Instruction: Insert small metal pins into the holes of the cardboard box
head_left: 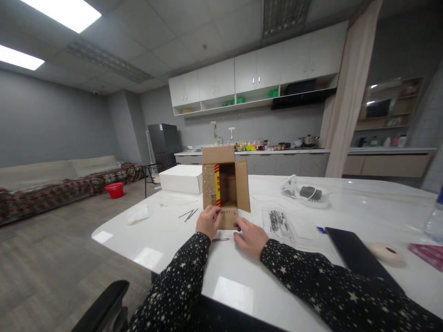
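Observation:
A brown cardboard box (pixel 227 184) stands on the white table with its opening towards me and its flaps spread. Small light dots cover its left flap (pixel 209 184), and a row of small dark dots runs along the lower front flap (pixel 228 220). My left hand (pixel 208 222) is at this lower flap's upper left, thumb and finger pinched together; whatever is between them is too small to name. At the flap's right edge rests my right hand (pixel 252 237), its fingers loosely bent and apart. A thin metal tool (pixel 220 240) lies between my hands.
Slim metal tools (pixel 189 214) lie left of the box, near a crumpled white wrapper (pixel 137 214). Behind is a white box (pixel 182 179). To the right are a clear case of small metal pieces (pixel 278 222), a coiled white cable (pixel 316 198) and a black tablet-like slab (pixel 360 256).

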The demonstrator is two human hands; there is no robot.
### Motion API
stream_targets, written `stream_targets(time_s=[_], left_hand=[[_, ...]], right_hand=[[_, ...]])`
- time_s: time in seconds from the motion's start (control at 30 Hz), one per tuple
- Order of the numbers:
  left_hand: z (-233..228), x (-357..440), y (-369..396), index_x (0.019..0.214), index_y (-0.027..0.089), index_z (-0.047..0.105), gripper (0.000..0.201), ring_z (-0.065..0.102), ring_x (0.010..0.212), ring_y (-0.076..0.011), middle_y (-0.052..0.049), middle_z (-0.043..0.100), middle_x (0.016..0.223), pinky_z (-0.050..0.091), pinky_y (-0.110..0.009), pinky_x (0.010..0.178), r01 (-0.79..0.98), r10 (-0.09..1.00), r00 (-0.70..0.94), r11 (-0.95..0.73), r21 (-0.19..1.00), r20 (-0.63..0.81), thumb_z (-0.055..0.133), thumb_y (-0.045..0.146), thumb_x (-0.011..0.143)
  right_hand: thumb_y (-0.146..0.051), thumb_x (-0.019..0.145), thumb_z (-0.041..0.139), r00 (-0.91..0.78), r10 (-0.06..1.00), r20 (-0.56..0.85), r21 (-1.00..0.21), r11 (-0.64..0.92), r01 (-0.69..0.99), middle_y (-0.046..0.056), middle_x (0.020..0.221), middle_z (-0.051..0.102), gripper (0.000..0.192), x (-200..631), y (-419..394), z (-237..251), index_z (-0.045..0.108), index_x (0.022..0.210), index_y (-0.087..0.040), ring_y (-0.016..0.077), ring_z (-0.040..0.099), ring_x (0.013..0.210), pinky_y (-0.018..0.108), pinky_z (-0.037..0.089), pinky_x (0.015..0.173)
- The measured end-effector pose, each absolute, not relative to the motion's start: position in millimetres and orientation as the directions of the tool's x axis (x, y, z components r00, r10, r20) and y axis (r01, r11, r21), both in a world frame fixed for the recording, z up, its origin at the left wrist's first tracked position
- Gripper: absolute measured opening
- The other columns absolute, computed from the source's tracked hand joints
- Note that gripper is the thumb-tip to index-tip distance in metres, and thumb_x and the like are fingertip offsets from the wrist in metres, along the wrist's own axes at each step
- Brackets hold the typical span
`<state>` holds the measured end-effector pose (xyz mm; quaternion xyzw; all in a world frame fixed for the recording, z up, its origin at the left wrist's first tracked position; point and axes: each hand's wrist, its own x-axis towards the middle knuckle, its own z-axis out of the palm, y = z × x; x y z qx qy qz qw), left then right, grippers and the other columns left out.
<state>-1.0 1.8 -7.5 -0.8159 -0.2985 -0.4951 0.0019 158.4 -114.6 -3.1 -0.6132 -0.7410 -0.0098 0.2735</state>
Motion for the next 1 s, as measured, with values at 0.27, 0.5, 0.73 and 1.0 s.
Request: stream_targets(time_s=[0.27, 0.5, 0.73, 1.0], left_hand=[[-11, 2, 4, 0.105, 0.020, 0.066, 0.025, 0.059, 0.076, -0.0123, -0.005, 0.060, 0.090, 0.051, -0.028, 0.073, 0.529, 0.407, 0.377, -0.832, 0.167, 0.832, 0.047, 0.025, 0.090], [-13, 3, 9, 0.107, 0.021, 0.066, 0.027, 0.058, 0.076, -0.0128, -0.006, 0.059, 0.092, 0.052, -0.030, 0.073, 0.565, 0.413, 0.402, -0.814, 0.134, 0.817, 0.045, 0.025, 0.090], [-13, 3, 12, 0.108, 0.022, 0.066, 0.028, 0.057, 0.076, -0.0136, -0.005, 0.055, 0.088, 0.052, -0.030, 0.073, 0.563, 0.419, 0.426, -0.817, 0.127, 0.802, 0.046, 0.025, 0.090], [-11, 6, 9, 0.107, 0.018, 0.065, 0.028, 0.058, 0.079, -0.0145, -0.006, 0.056, 0.090, 0.052, -0.031, 0.075, 0.549, 0.455, 0.436, -0.818, 0.171, 0.777, 0.045, 0.023, 0.089]], right_hand=[[-0.025, 0.083, 0.045, -0.089, 0.910, 0.405, -0.321, 0.233, 0.918, 0.003, 0.098, 0.059, 0.018, 157, -115, -1, 0.048, 0.100, -0.021, 0.0170, 0.057, 0.084, 0.027, 0.033, 0.067], [-0.026, 0.083, 0.046, -0.096, 0.903, 0.419, -0.288, 0.233, 0.929, 0.002, 0.097, 0.060, 0.018, 157, -115, -1, 0.049, 0.100, -0.021, 0.0175, 0.058, 0.082, 0.028, 0.032, 0.064], [-0.028, 0.082, 0.048, -0.109, 0.898, 0.427, -0.262, 0.238, 0.935, 0.003, 0.096, 0.060, 0.018, 158, -117, -1, 0.051, 0.099, -0.022, 0.0182, 0.058, 0.080, 0.028, 0.033, 0.063], [-0.026, 0.083, 0.048, -0.109, 0.907, 0.407, -0.275, 0.236, 0.932, 0.002, 0.095, 0.060, 0.015, 157, -117, 2, 0.052, 0.097, -0.021, 0.0166, 0.057, 0.080, 0.027, 0.033, 0.065]])
